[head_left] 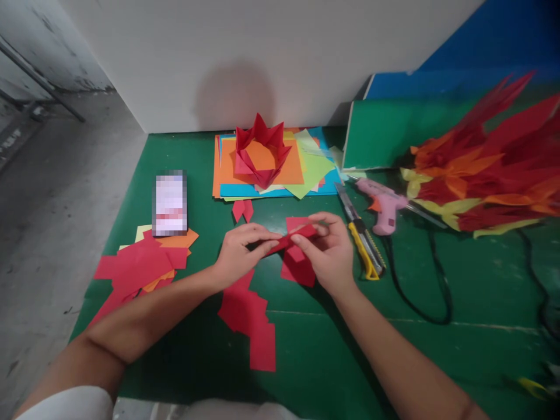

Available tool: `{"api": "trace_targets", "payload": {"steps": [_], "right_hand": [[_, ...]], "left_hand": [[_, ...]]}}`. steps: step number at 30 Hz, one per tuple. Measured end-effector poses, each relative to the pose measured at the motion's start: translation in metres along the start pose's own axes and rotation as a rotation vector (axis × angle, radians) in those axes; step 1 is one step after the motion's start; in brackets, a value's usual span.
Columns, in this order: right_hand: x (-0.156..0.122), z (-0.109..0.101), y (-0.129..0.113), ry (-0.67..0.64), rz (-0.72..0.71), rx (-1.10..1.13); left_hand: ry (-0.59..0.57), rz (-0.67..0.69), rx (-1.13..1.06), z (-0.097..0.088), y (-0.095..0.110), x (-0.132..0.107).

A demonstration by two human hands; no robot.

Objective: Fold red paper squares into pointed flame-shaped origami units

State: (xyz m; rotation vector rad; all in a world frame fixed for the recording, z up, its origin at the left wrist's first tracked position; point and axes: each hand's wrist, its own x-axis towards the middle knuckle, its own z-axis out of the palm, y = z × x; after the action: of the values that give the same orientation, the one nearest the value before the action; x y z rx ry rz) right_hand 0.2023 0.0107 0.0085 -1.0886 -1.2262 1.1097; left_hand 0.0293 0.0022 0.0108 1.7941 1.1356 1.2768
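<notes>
My left hand (238, 252) and my right hand (329, 252) meet over the green table (437, 350), both pinching one folded strip of red paper (294, 238). The left fingers grip its left end, the right fingers curl round its right part. Beneath the hands lie flat red paper squares (249, 318) and another red piece (297, 271). A small folded red piece (242, 210) lies just beyond the left hand.
A red folded paper crown (261, 153) sits on a stack of coloured sheets (262, 181). A phone (170, 203) lies left, above red and orange scraps (137, 268). A yellow box cutter (363, 242), pink glue gun (385, 207) with black cord, and a red-orange paper decoration (485, 169) lie right.
</notes>
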Motion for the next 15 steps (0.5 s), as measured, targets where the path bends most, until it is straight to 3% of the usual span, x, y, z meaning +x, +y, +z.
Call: {"api": "trace_targets", "payload": {"steps": [7,15], "right_hand": [[0.0001,0.001,-0.0026,0.005,0.106,0.077],[0.0012,0.0014,-0.0017,-0.02,0.078,0.084]], "left_hand": [[-0.028,-0.022,-0.015,0.0006,0.0014,-0.0005],[-0.068,0.119,0.055,0.0006,-0.002,-0.002]]}}
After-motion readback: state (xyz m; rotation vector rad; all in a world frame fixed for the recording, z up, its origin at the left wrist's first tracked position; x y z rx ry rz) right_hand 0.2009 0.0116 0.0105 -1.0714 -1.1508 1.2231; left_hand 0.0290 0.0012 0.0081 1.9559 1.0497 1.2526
